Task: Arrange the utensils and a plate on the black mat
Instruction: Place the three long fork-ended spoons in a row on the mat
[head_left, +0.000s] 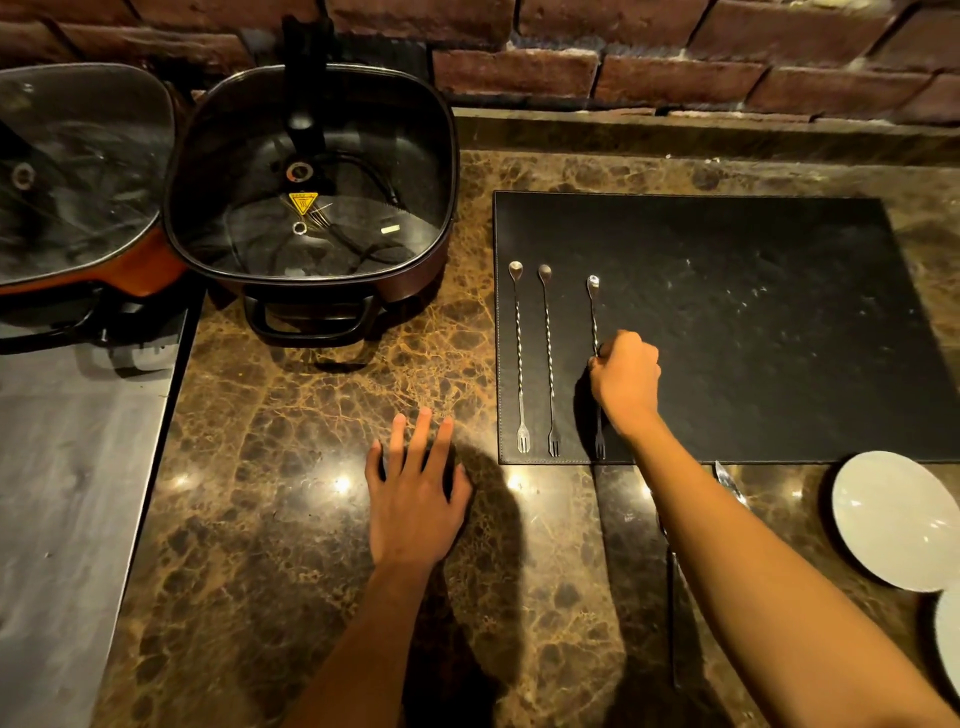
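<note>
A black mat (753, 322) lies on the marble counter. Two long twisted bar spoons with fork ends, one (519, 364) and another (548, 364), lie side by side along the mat's left edge. A third bar spoon (594, 312) lies parallel to their right, and my right hand (626, 376) is closed around its middle. My left hand (415, 493) rests flat on the counter left of the mat, fingers spread, holding nothing. A white plate (893, 519) sits on the counter below the mat's right corner. More utensils (727, 483) lie partly hidden under my right forearm.
An electric pot (311, 208) with a glass lid stands at the back left, a second lidded pan (78, 171) beside it. A grey metal surface (67, 493) borders the counter on the left. A brick wall (675, 62) runs behind. Another white dish (948, 644) shows at the right edge.
</note>
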